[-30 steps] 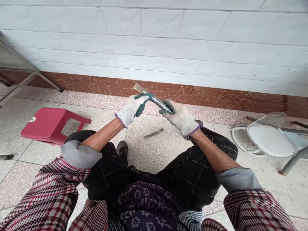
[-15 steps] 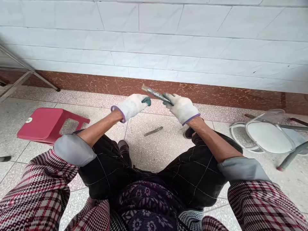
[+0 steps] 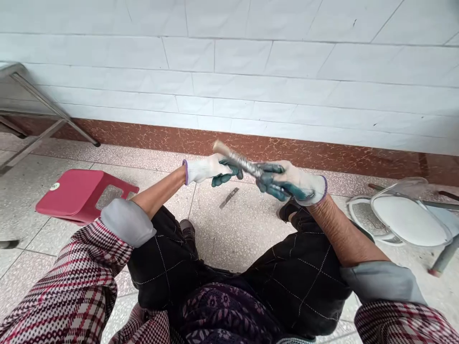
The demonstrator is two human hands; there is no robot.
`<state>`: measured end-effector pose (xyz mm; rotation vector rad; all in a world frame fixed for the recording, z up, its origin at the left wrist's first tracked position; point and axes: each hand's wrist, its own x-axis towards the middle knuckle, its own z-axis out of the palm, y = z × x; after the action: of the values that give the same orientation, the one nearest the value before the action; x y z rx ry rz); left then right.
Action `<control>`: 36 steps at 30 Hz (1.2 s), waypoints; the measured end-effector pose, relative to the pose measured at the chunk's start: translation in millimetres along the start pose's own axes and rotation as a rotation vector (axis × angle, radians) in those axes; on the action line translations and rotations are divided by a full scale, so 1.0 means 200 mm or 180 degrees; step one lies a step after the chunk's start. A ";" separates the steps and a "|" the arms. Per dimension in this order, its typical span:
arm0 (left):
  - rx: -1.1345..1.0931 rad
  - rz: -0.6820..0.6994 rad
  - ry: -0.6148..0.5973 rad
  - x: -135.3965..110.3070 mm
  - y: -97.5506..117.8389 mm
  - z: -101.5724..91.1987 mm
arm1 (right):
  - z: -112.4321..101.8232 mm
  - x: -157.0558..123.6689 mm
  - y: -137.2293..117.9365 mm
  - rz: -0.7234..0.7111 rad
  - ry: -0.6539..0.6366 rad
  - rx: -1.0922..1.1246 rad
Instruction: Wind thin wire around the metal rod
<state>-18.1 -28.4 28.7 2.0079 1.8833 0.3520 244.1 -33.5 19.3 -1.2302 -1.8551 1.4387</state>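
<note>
My right hand (image 3: 292, 183), in a white glove with a dark green palm, is turned partly palm up. Its fingers grip the lower right end of a short rod wound with silvery wire (image 3: 245, 165). The rod tilts up to the left, its bare brownish end blurred. My left hand (image 3: 222, 171), gloved the same way, is close below the rod's upper end. Its thumb and bent fingers are apart, and I cannot tell whether they touch the rod. A thin dark grey strip with ridges (image 3: 228, 197) lies on the floor between my feet.
A red plastic stool (image 3: 71, 193) stands on the left, beside a metal frame (image 3: 57, 112). On the right is a white folding chair (image 3: 409, 220). A tiled wall (image 3: 244, 86) with a brown skirting rises in front of me.
My right hand has turned its palm upward, and the rod has come lower and nearer with it. My left hand has moved right and loosened its fingers. The view has tipped upward slightly.
</note>
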 end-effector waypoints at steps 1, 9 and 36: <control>-0.0208 0.0253 -0.0138 0.00 0.02 -0.01 | 0.01 0.03 -0.01 -0.0049 0.0039 0.0161; -0.0728 0.0500 -0.0792 0.12 -0.06 -0.05 | -0.07 0.29 0.05 0.0203 0.0665 -0.3435; -0.0821 0.0558 -0.0678 0.15 -0.11 -0.05 | 0.03 0.15 0.04 0.0091 -0.0272 -0.3082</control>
<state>-40.7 4.4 26.2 1.9533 1.4600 0.3886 228.3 -9.5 5.9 -1.5976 -2.7187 0.5490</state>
